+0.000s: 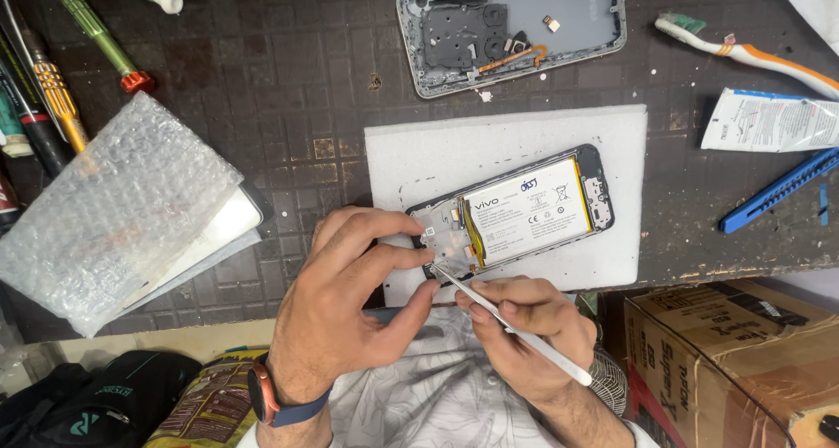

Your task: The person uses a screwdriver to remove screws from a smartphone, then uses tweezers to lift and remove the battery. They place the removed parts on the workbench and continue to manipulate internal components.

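Nearest to you, your left hand (350, 299), with a watch (262, 395) at the wrist, rests on the near end of the opened phone (516, 212), thumb and forefinger pinched together against the circuit-board end of the frame. Your right hand (529, 330) grasps a pair of white-handled tweezers (511, 326) in a pen grip; the metal tips meet the board just beside your left fingertips. Whether the tips hold a part cannot be told.

The phone lies face down on a white foam pad (612, 133), back removed, its pale battery (529, 210) exposed and filling most of the frame. The pad sits on a dark gridded work mat (288, 90).

To your left, a sheet of bubble wrap (109, 208) covers a flat white item, touching the mat. At your right, below the bench edge, stands a brown cardboard box (734, 352).

Further out on the right lie a blue plastic tool (778, 190), a flattened white tube (769, 120) and a toothbrush (743, 55) with an orange-and-white handle, well apart from the phone.

At the far edge, the detached grey back cover (511, 28) lies inside up, just beyond the pad. At far left, several screwdrivers (87, 28) with green, yellow and dark handles lie in a loose group.
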